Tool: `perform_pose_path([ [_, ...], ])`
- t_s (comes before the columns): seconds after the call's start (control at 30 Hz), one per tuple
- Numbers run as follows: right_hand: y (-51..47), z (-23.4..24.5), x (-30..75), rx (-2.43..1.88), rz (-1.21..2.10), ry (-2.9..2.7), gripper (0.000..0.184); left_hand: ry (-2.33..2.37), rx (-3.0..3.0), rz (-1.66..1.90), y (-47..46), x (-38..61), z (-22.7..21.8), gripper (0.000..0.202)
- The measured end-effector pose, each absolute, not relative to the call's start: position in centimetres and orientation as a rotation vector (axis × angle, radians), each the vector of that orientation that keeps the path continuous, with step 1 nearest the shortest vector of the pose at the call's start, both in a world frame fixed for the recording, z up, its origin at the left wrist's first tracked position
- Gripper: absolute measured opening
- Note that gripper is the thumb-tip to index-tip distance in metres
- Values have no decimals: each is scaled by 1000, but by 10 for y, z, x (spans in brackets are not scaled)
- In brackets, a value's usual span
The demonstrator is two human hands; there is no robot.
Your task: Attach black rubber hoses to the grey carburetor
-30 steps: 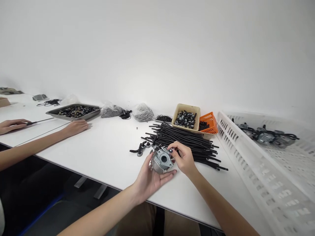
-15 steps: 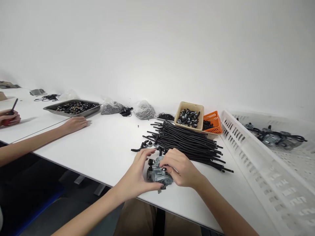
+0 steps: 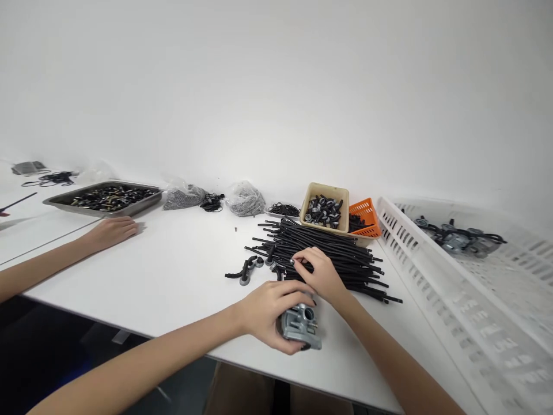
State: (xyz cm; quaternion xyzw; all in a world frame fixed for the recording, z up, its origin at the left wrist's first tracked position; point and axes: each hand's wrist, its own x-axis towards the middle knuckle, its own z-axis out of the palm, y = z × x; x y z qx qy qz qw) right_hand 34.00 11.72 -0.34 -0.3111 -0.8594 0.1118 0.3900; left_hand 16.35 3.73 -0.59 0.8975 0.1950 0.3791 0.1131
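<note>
My left hand (image 3: 274, 311) wraps round a grey metal carburetor (image 3: 300, 325) near the table's front edge. One round opening of the carburetor faces up, and its left side is covered by my palm and fingers. Just behind it, my right hand (image 3: 317, 271) is over the right-hand bundle of black rubber hoses (image 3: 332, 251). Its thumb and index fingertips come close together; whatever is between them, if anything, cannot be made out. To the left of those fingertips lie several small black elbow fittings with grey caps (image 3: 245, 280).
Behind the hoses stand a beige bin (image 3: 309, 220) of elbow fittings and an orange basket (image 3: 367, 214). A white crate (image 3: 425, 268) with carburetors fills the right. At left are a metal tray (image 3: 142, 203), plastic bags (image 3: 245, 199) and a co-worker's hand (image 3: 114, 230).
My right hand has left the carburetor and moved back over the hoses. The carburetor has turned and shifted right in my left hand, which now grips it from above. The view has swung slightly right.
</note>
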Motion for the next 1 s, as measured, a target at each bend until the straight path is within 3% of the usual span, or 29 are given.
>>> perform_pose_path([
  [0.13, 124, 7, 328, -758, 267, -2382, 2, 340, 2677, 1176, 57, 187, -20, 55],
  [0.33, 128, 23, 303, -844, 283, -2681, 23, 301, 2536, 965, 62, 198, -21, 59],
  [0.5, 131, 17, 298, -902, 358, -2672, 7, 405, 2433, 890, 58, 183, -16, 58],
  [0.57, 132, 22, 305, -879, 408, -2651, 8, 421, 2459, 938, 60, 176, -17, 57],
  [0.77, 142, 69, 346, -823, 855, -2265, 12, 507, 2448, 1100, 72, 162, -17, 53],
  [1.0, 128, 117, 384, -720, 838, -2630, 17, 755, 2312, 1006, 80, 157, -10, 47],
])
